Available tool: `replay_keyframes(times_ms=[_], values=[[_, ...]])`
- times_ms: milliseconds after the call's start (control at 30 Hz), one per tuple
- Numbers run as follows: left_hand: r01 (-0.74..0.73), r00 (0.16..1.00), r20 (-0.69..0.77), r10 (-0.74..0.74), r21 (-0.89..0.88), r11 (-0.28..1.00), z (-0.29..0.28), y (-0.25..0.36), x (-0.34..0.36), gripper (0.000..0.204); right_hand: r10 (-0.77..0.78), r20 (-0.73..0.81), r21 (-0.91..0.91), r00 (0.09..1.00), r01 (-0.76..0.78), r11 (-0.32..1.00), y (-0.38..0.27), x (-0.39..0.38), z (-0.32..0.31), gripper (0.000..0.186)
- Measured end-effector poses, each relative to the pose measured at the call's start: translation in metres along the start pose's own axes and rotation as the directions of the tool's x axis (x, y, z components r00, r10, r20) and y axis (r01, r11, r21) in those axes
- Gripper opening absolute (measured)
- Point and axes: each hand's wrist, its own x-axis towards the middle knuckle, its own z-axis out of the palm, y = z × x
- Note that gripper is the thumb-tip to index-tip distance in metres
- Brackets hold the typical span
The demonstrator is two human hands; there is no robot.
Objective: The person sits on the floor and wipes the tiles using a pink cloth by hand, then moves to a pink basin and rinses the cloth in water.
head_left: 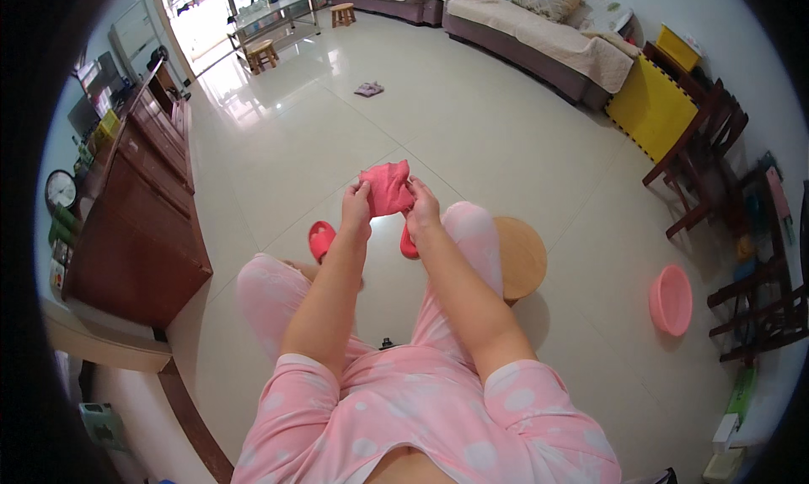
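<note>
Between my two hands a small folded red cloth is held up in front of my knees. My left hand pinches its left edge, thumb on top. On the opposite side my right hand grips the lower right edge. Below the cloth, a red slipper shows on the floor by my left leg. Another red slipper is partly covered by my right forearm. A crumpled greyish-purple cloth lies on the tiles farther ahead.
A round wooden stool stands beside my right knee. A pink basin rests on the floor farther right, near dark wooden chairs. To the left runs a reddish-brown cabinet. A sofa and a glass-topped table are at the back.
</note>
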Motion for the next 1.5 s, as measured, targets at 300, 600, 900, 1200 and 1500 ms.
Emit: replay_keyframes(times_ms=[300, 600, 900, 1200, 1500], values=[[-0.031, 0.998, 0.053, 0.035, -0.063, 0.998, -0.004, 0.016, -0.025, 0.033, -0.062, 0.016, -0.005, 0.998, 0.062, 0.998, -0.016, -0.028, 0.014, 0.034], [0.056, 0.986, 0.162, -0.031, -0.153, 0.987, 0.000, 0.037, -0.080, 0.032, -0.129, 0.036, -0.063, 0.991, 0.131, 0.989, -0.044, -0.086, 0.025, 0.036], [0.163, 0.951, 0.299, -0.077, -0.274, 0.948, 0.022, 0.042, -0.118, 0.031, -0.182, 0.050, -0.200, 0.982, 0.189, 0.961, -0.077, -0.138, 0.040, 0.031], [0.254, 0.903, 0.386, -0.187, -0.131, 0.958, 0.078, 0.006, -0.161, 0.035, -0.204, -0.141, -0.311, 0.969, 0.152, 0.938, -0.109, -0.174, -0.020, 0.026], [0.422, 0.741, 0.579, -0.341, -0.007, 0.906, 0.181, -0.063, -0.248, 0.029, -0.378, -0.364, -0.364, 0.851, 0.244, 0.899, -0.186, -0.250, -0.123, 0.024]])
